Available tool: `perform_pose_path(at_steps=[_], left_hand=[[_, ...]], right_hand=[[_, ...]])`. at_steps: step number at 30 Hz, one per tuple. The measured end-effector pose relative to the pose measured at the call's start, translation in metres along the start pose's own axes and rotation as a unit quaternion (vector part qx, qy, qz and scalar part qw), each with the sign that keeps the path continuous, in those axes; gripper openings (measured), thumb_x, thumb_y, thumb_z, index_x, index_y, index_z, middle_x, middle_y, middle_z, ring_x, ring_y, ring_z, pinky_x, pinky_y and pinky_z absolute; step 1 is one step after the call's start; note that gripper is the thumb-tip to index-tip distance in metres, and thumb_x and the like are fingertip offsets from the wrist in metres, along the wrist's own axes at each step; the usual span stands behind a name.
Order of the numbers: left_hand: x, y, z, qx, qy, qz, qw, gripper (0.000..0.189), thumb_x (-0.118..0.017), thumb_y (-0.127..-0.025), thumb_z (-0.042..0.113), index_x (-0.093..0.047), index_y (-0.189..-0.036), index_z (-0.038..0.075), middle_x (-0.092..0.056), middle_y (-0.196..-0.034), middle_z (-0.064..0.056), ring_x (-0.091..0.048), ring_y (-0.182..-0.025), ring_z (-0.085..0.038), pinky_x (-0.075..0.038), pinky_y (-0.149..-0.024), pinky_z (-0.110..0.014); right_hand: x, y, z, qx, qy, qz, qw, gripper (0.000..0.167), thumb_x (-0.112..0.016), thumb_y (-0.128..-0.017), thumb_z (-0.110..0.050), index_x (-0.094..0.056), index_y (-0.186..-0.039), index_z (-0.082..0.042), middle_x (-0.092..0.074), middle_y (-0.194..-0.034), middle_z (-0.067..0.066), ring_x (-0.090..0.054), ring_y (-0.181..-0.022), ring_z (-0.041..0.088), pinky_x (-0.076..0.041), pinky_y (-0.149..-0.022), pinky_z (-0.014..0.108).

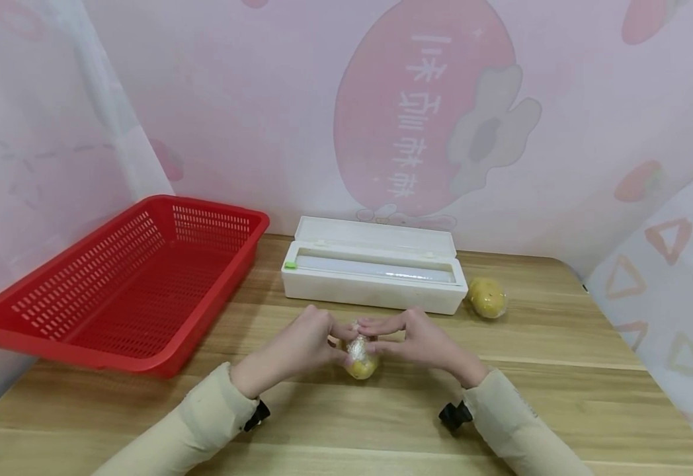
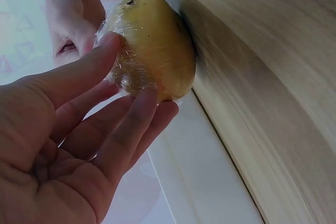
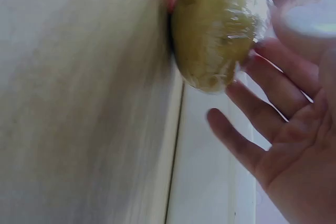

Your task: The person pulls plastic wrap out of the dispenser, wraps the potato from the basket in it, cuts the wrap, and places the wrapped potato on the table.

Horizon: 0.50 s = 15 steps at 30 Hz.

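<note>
A yellow potato (image 1: 362,369) rests on the wooden table, with crinkled cling film (image 1: 357,345) bunched over its top. My left hand (image 1: 311,334) holds it from the left, thumb on one side and fingers on the other, as the left wrist view also shows. From the right, the thumb and index finger of my right hand (image 1: 414,340) pinch at the film. In the right wrist view the other fingers (image 3: 268,116) of that hand are spread, some touching the film along the potato's edge. The potato's underside is hidden.
Behind the hands stands a white cling film box (image 1: 370,295), its lid raised, with a film roll (image 1: 376,267) inside. Another film-wrapped potato (image 1: 488,299) lies beside the box's right end. A red plastic basket (image 1: 218,307) stands on the left. A printed curtain hangs behind the table.
</note>
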State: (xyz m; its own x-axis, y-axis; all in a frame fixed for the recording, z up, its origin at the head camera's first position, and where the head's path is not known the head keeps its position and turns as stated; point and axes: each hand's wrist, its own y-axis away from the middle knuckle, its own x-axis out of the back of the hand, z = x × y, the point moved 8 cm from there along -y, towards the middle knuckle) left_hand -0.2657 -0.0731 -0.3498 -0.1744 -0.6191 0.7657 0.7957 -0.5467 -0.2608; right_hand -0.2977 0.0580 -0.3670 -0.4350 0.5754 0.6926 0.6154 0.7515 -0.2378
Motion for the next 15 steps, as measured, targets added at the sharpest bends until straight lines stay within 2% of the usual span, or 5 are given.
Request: perform_pose_path(at_steps=[4,8,11,15], left_hand=[[0.0002,-0.0008,-0.0012,0.006,-0.006,0.001,1.0,0.036,-0.088,-0.072,0.012,-0.076,-0.105,0.006,-0.07,-0.106,-0.009,-0.062,-0.076,-0.014,-0.05,-0.063,-0.025],[0.0005,-0.0011,0.0006,-0.008,-0.01,0.001,0.9999,0.034,-0.088,-0.072,0.009,-0.076,-0.104,0.005,-0.071,-0.104,-0.009,-0.064,-0.076,-0.014,-0.052,-0.063,-0.025],[0.0001,-0.001,0.0033,-0.031,-0.015,-0.006,0.9994,0.031,-0.086,-0.074,0.006,-0.077,-0.103,0.003,-0.073,-0.1,-0.006,-0.067,-0.079,-0.016,-0.055,-0.067,-0.029],[0.0005,-0.0007,0.0032,-0.042,-0.028,-0.007,0.9987,0.041,-0.086,-0.076,0.009,-0.071,-0.113,0.003,-0.071,-0.105,-0.006,-0.067,-0.09,-0.022,-0.055,-0.076,-0.034]], right_hand=[[-0.0009,0.0001,-0.0003,0.005,-0.001,-0.007,1.0,0.037,-0.08,-0.082,-0.026,-0.072,-0.117,-0.015,-0.062,-0.125,-0.006,-0.055,-0.12,0.01,-0.04,-0.102,0.034],[-0.0002,-0.0004,-0.0006,-0.001,0.004,-0.002,1.0,0.036,-0.08,-0.082,-0.026,-0.072,-0.116,-0.016,-0.062,-0.124,-0.006,-0.056,-0.119,0.009,-0.042,-0.1,0.033],[0.0006,-0.0001,0.001,-0.016,0.012,0.002,0.9998,0.037,-0.08,-0.082,-0.029,-0.073,-0.117,-0.017,-0.062,-0.124,-0.008,-0.056,-0.117,0.007,-0.047,-0.095,0.034],[0.002,0.0003,0.0025,-0.023,0.014,0.009,0.9996,0.038,-0.081,-0.082,-0.03,-0.073,-0.118,-0.018,-0.064,-0.122,-0.01,-0.058,-0.114,0.008,-0.048,-0.093,0.036]])
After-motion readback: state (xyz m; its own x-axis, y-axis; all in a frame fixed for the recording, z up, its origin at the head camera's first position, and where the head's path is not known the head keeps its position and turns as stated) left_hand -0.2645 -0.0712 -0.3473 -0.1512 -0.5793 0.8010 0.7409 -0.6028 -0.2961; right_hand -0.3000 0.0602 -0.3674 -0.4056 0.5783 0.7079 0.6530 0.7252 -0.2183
